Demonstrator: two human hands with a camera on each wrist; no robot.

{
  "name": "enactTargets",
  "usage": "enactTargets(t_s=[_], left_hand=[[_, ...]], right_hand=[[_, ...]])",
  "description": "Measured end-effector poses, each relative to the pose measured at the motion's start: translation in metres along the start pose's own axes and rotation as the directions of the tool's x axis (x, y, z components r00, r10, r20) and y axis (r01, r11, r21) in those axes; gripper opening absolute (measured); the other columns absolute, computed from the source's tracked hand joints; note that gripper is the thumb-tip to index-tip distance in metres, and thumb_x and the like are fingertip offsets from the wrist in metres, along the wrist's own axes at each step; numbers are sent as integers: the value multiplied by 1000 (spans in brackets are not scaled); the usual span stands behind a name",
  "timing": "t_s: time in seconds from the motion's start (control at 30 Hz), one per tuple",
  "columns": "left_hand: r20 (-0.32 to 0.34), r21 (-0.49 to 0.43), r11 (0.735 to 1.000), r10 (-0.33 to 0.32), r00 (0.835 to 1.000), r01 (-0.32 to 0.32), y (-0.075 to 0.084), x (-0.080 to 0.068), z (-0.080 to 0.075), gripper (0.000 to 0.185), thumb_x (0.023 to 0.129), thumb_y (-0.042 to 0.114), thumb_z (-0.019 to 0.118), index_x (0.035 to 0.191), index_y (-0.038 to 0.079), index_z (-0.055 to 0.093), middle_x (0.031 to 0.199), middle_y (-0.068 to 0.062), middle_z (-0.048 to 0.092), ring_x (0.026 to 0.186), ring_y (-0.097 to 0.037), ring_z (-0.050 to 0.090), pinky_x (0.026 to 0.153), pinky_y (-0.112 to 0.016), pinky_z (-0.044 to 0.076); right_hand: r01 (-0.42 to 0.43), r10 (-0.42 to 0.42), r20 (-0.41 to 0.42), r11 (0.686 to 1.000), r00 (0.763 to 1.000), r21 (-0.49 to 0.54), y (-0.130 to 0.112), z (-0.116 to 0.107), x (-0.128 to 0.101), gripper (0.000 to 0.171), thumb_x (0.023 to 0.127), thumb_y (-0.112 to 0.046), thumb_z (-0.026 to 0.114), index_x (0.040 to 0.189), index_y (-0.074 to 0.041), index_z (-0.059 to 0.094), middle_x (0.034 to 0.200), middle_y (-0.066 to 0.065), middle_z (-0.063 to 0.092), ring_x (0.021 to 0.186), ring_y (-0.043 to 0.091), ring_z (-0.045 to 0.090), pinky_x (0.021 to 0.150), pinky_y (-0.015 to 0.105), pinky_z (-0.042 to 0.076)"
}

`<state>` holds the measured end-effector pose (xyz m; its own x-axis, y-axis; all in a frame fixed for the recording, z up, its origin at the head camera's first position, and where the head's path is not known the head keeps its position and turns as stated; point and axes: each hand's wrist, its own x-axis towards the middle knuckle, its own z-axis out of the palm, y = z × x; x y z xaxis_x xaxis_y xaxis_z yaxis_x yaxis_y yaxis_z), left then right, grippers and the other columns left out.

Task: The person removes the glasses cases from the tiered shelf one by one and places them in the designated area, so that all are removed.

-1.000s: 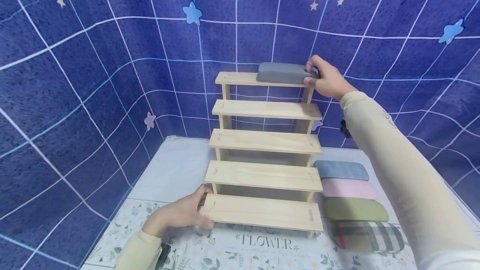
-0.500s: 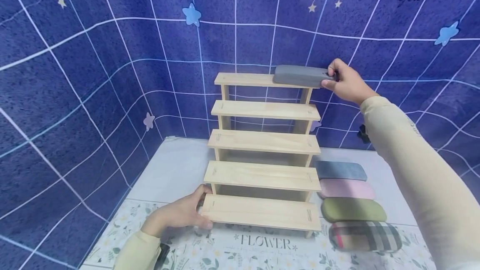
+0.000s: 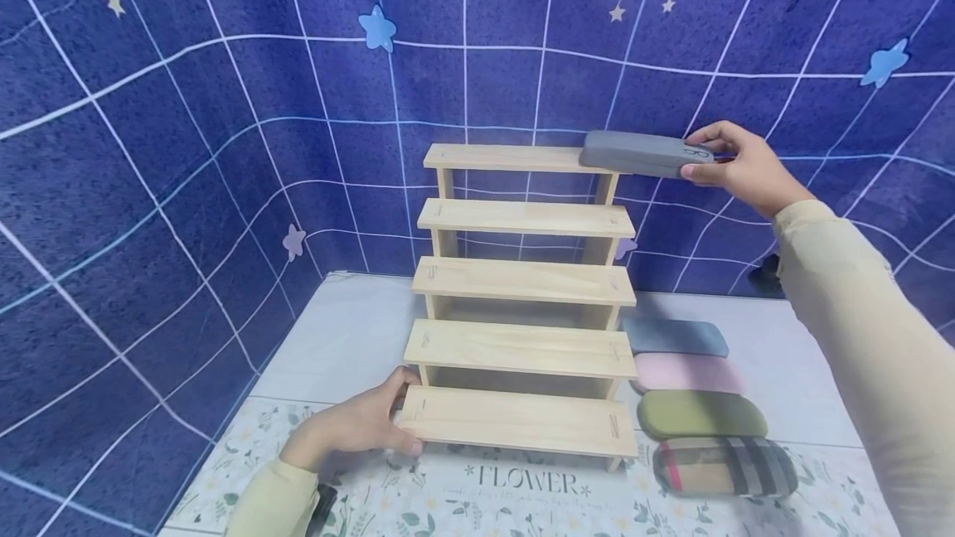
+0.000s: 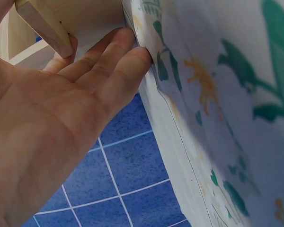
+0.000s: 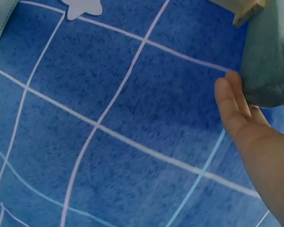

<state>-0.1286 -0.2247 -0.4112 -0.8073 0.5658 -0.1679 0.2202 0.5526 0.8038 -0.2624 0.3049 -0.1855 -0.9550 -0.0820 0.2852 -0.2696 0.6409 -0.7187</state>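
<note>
From the head camera, the right hand pinches the end of a grey glasses case, thumb below and fingers above. A second ago the case lay fully on the top step of the wooden stepped rack; now only its left end is near that step and most hangs past the right edge. The left hand has stayed gripping the lowest step's corner. Blue, pink, green and plaid cases lie beside the rack on a floral-covered table, ringed by a blue grid backdrop.

The left wrist view shows fingers curled against the step; the thumb is cut off.

The right wrist view shows only the case's rounded end and part of the hand.
</note>
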Motion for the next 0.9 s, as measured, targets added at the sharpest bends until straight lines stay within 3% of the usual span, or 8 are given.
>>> enactTargets(t_s=[0.1, 0.23, 0.33, 0.4, 0.47, 0.57, 0.7, 0.9], left_hand=[[-1, -5, 1000, 9, 1000, -9, 0, 0, -1, 84, 75, 27, 89, 137, 7, 36, 136, -16, 53, 123, -34, 52, 109, -63, 32], [-5, 8, 1000, 10, 1000, -10, -1, -3, -2, 83, 75, 29, 89, 137, 8, 37, 135, -14, 53, 122, -33, 53, 108, -63, 34], [-4, 14, 1000, 4, 1000, -4, -2, -4, -2, 84, 75, 29, 88, 137, 8, 36, 135, -14, 53, 122, -33, 53, 108, -63, 34], [-5, 17, 1000, 0, 1000, 0, -2, -5, -1, 84, 75, 30, 88, 138, 8, 36, 135, -13, 53, 123, -34, 52, 108, -63, 34], [-1, 12, 1000, 2, 1000, -2, -1, -5, -1, 85, 75, 29, 88, 138, 8, 36, 135, -14, 53, 123, -34, 52, 108, -64, 34], [-2, 9, 1000, 4, 1000, -4, 0, -5, -1, 85, 75, 29, 88, 139, 8, 36, 135, -13, 53, 122, -33, 52, 108, -64, 33], [-8, 9, 1000, 8, 1000, -8, 0, -4, -1, 85, 75, 29, 88, 139, 8, 36, 136, -14, 52, 122, -34, 52, 108, -65, 33], [-12, 14, 1000, 21, 1000, -21, 2, -3, 0, 84, 75, 29, 88, 138, 8, 37, 138, -15, 52, 125, -38, 51, 108, -67, 31]], right_hand=[[-46, 47, 20, 999, 999, -22, 7, -8, -4, 63, 95, -31, 71, 148, -9, 43, 133, 20, 47, 100, 17, 58, 87, 27, 51], [-131, 140, 110, 988, 984, -83, 18, -17, -10, 86, 95, -42, 68, 159, -5, 25, 147, 29, 36, 121, 38, 49, 104, 60, 37], [-162, 178, 174, 981, 969, -103, 31, -21, -14, 88, 95, -43, 68, 158, 1, 23, 149, 32, 34, 121, 37, 49, 105, 51, 42], [-165, 180, 193, 982, 964, -92, 42, -22, -18, 85, 96, -39, 68, 156, 4, 25, 148, 31, 35, 112, 22, 57, 96, 33, 50], [-167, 173, 199, 985, 964, -48, 53, -24, -23, 80, 97, -33, 68, 154, 5, 28, 147, 29, 36, 100, 6, 57, 84, 17, 50], [-177, 171, 199, 984, 965, 10, 68, -24, -29, 75, 98, -27, 67, 153, 7, 28, 146, 28, 36, 91, -6, 55, 78, 11, 49], [-186, 191, 202, 982, 960, -45, 85, -21, -33, 76, 98, -29, 67, 153, 7, 28, 146, 30, 39, 92, -5, 54, 80, 15, 49], [-156, 184, 219, 978, 958, -140, 109, -4, -39, 78, 96, -30, 69, 151, 10, 31, 141, 33, 45, 107, 22, 55, 100, 55, 42]])
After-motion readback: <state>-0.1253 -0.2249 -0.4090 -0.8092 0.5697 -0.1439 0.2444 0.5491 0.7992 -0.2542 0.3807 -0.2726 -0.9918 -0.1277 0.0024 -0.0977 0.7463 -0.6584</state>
